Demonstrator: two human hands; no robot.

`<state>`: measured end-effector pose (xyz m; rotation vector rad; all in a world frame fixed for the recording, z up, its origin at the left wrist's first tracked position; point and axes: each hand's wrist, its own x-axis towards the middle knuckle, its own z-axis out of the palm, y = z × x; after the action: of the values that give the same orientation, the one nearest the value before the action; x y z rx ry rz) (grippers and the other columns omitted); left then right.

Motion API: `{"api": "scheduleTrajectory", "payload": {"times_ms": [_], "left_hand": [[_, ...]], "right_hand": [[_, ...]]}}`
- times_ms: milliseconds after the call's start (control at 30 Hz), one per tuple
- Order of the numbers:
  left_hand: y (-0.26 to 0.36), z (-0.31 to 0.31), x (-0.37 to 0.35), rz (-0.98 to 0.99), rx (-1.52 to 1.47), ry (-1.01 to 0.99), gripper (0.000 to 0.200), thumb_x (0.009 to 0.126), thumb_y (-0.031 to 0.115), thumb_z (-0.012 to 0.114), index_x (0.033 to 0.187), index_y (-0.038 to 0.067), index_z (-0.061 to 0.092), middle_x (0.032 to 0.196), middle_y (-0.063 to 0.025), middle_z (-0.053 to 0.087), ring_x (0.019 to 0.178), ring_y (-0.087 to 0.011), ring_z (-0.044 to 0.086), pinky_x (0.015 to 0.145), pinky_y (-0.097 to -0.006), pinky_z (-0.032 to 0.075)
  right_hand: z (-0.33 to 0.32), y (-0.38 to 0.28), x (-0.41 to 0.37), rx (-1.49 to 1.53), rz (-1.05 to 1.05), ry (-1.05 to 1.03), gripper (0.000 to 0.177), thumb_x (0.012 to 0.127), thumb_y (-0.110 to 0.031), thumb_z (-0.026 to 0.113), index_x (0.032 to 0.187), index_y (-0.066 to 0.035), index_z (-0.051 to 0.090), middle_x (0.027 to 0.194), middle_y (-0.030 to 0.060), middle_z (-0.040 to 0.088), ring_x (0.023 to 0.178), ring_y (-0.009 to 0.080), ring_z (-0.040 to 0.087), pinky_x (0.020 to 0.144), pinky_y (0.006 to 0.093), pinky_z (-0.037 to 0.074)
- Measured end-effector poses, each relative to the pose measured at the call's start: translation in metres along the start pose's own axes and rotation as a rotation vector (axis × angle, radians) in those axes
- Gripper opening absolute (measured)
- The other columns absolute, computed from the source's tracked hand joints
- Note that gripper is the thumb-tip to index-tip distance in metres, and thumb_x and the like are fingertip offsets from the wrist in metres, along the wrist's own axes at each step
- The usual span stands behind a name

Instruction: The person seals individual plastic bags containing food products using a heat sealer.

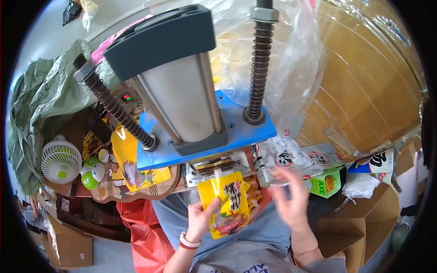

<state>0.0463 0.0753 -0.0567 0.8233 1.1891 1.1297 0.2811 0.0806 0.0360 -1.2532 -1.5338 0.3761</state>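
Observation:
My left hand [200, 219] grips the lower left side of a yellow printed pouch [223, 204], thumb on its front face. A white spout [217, 172] stands at the pouch's top edge, right at the metal jaws [211, 164] of a press. My right hand [291, 200] is raised to the right of the pouch, its fingers apart and slightly blurred. Just beyond those fingers lies a clear bag of small white pieces [291, 157]. Below the jaws, partly behind the held pouch, more yellow pouches [255, 195] sit in a reddish container.
The press has a blue plate [182, 152], a grey cylinder [182, 98] and spring-wrapped rods. On the left, yellow pouches [132, 159] lie on a brown board [154, 193] beside a small white fan [61, 161]. Right of me are a green AXE box [325, 183] and open cardboard boxes [341, 232].

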Motion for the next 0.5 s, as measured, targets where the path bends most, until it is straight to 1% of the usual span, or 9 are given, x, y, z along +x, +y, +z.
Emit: {"api": "scheduleTrajectory", "payload": {"times_ms": [33,67,100,167,267,333,400,467,500], "left_hand": [[0.011,0.002,0.008,-0.042,-0.079,-0.002,0.020,0.092,0.011,0.069,0.103,-0.006,0.070,0.094,-0.0074,0.073,0.080,-0.0103,0.067,0.070,-0.0242,0.054],[0.022,0.005,0.016,-0.081,-0.159,-0.006,0.020,0.092,0.010,0.069,0.104,-0.006,0.070,0.095,-0.0084,0.073,0.081,-0.0113,0.068,0.071,-0.0250,0.054],[0.019,0.002,0.028,-0.094,-0.194,-0.008,0.020,0.092,0.009,0.069,0.105,-0.005,0.070,0.098,-0.0090,0.073,0.081,-0.0131,0.069,0.071,-0.0261,0.055],[0.019,0.003,0.044,-0.042,-0.243,0.005,0.020,0.092,0.010,0.069,0.105,-0.005,0.070,0.099,-0.0088,0.073,0.084,-0.0131,0.069,0.074,-0.0270,0.055],[0.028,0.001,0.051,-0.098,-0.276,-0.037,0.021,0.091,0.010,0.069,0.107,-0.004,0.069,0.101,-0.0080,0.072,0.086,-0.0125,0.068,0.076,-0.0265,0.054],[0.027,-0.008,0.052,-0.109,-0.193,-0.095,0.021,0.090,0.012,0.071,0.105,-0.002,0.069,0.098,-0.0048,0.073,0.084,-0.0119,0.068,0.075,-0.0246,0.053],[0.033,-0.043,0.055,-0.003,0.310,0.043,0.035,0.089,0.018,0.072,0.117,-0.001,0.064,0.114,-0.0098,0.069,0.100,-0.0169,0.066,0.085,-0.0313,0.053],[0.046,-0.072,0.059,0.662,0.961,0.506,0.058,0.086,0.027,0.074,0.133,0.001,0.053,0.134,-0.0165,0.057,0.122,-0.0264,0.056,0.102,-0.0402,0.044],[0.045,-0.098,0.058,0.613,1.329,0.485,0.067,0.084,0.028,0.075,0.138,0.001,0.047,0.142,-0.0181,0.049,0.130,-0.0306,0.049,0.108,-0.0427,0.037]], "right_hand": [[-0.012,0.004,0.007,-0.111,0.062,-0.016,0.029,0.089,-0.006,0.065,0.117,0.000,0.062,0.103,0.0123,0.067,0.088,0.0192,0.061,0.080,0.0329,0.049],[-0.011,0.013,0.016,-0.204,0.045,0.025,0.023,0.091,-0.002,0.060,0.113,0.001,0.063,0.102,0.0137,0.066,0.087,0.0239,0.063,0.077,0.0342,0.050],[-0.005,0.039,0.019,-0.198,0.041,0.020,0.023,0.091,-0.002,0.060,0.113,0.001,0.063,0.102,0.0137,0.066,0.087,0.0239,0.063,0.077,0.0342,0.050],[0.009,0.096,0.021,-0.510,0.000,-0.129,0.023,0.089,-0.001,0.061,0.112,0.002,0.062,0.097,0.0148,0.065,0.089,0.0301,0.064,0.074,0.0367,0.051],[0.008,0.101,0.013,-0.378,0.015,-0.284,0.023,0.086,0.000,0.062,0.109,0.001,0.061,0.092,0.0161,0.063,0.090,0.0353,0.063,0.072,0.0394,0.051],[0.005,0.096,0.010,-0.308,0.113,-0.318,0.022,0.083,0.001,0.065,0.105,-0.002,0.061,0.090,0.0131,0.061,0.088,0.0291,0.064,0.071,0.0364,0.050],[-0.004,0.101,0.015,-0.248,0.368,-0.409,0.023,0.081,0.001,0.068,0.102,-0.004,0.060,0.095,0.0093,0.062,0.088,0.0200,0.063,0.070,0.0312,0.049],[-0.007,0.099,0.008,-0.180,0.307,-0.297,0.026,0.080,0.001,0.071,0.102,-0.004,0.059,0.096,0.0082,0.062,0.087,0.0167,0.062,0.070,0.0300,0.049],[-0.007,0.098,0.003,-0.105,0.242,-0.191,0.028,0.078,0.000,0.073,0.102,-0.003,0.058,0.096,0.0070,0.062,0.086,0.0134,0.061,0.071,0.0288,0.048]]}}
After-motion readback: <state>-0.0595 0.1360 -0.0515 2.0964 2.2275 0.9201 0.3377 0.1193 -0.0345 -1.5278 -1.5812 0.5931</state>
